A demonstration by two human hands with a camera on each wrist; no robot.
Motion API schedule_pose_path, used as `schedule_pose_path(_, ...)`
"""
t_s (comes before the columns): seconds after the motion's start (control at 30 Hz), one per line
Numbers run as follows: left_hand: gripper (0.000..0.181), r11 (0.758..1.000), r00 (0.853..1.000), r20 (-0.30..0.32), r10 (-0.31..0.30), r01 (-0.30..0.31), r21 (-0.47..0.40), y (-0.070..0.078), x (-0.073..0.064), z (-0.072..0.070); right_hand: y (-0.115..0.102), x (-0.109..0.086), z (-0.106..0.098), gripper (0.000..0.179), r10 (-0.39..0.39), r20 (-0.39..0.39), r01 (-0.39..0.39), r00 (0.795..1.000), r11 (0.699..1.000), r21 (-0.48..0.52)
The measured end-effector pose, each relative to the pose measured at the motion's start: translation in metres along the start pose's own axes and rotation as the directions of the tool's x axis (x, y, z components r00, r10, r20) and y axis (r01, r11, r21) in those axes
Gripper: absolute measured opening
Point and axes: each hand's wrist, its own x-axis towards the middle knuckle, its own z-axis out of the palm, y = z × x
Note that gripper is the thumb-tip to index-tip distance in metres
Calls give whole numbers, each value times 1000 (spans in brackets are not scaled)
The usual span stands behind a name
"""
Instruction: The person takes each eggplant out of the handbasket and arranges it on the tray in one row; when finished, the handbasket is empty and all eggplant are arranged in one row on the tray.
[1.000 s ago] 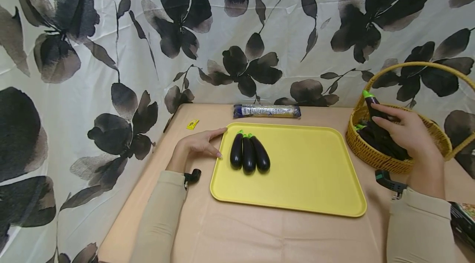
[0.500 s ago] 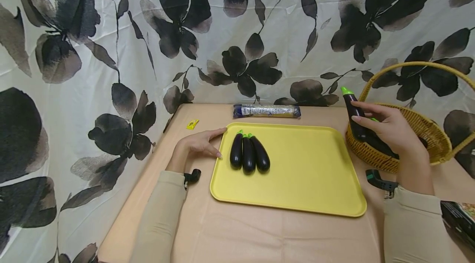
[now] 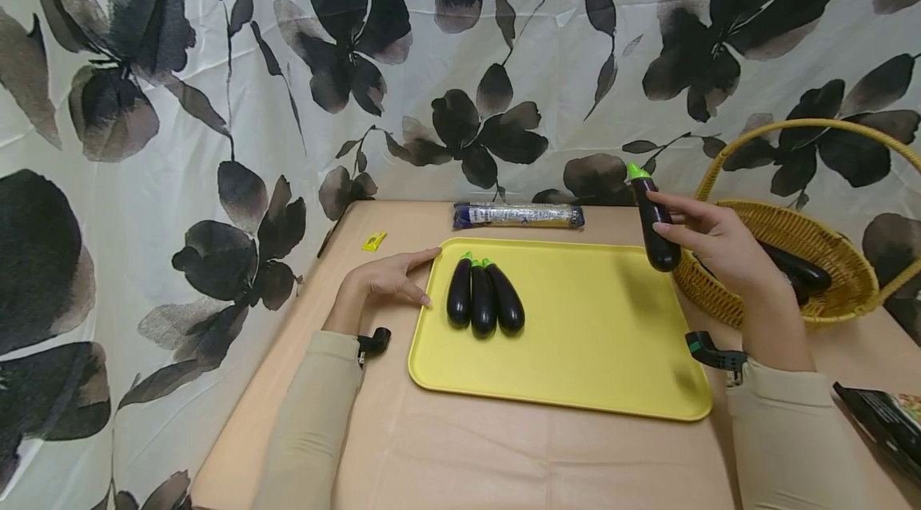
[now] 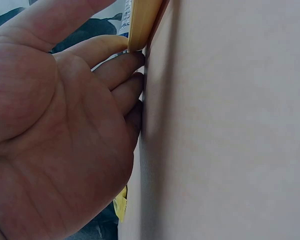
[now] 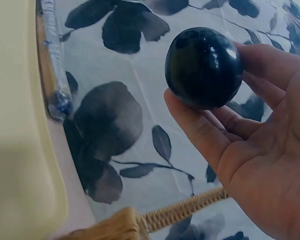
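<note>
Head view: right hand (image 3: 727, 250) pinches a glossy purple-black eggplant (image 3: 651, 222) above the yellow rectangular tray (image 3: 590, 358); leftward, its surface runs to three more eggplants (image 3: 483, 302) and the loosely spread left hand (image 3: 384, 276) touching the edge.

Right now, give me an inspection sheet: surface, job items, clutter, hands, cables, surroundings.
Surface: peach-covered table, yellow tray lying flat.
Job items: three eggplants side by side on the tray's left; held eggplant off the surface; dark eggplant in the wicker basket, exact count hidden.
Clutter: silver-blue packet behind the tray; small yellow packet; black package at right.
Hands: left hand touches the tray's left edge; right hand pinches its eggplant.
Cables: nothing seen.
Surroundings: floral cloth behind.
</note>
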Motion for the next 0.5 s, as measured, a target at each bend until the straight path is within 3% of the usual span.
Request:
schedule_pose_path(0.27,118,1000,1000,-3,-10,10,4,-2,-1,0,0,12,22,49,5,94,-3,996,1000,-25)
schedule_pose_path(0.5,118,1000,1000,-3,-9,9,14,0,1,1,4,19,41,53,113,153,-100,982,991,-94)
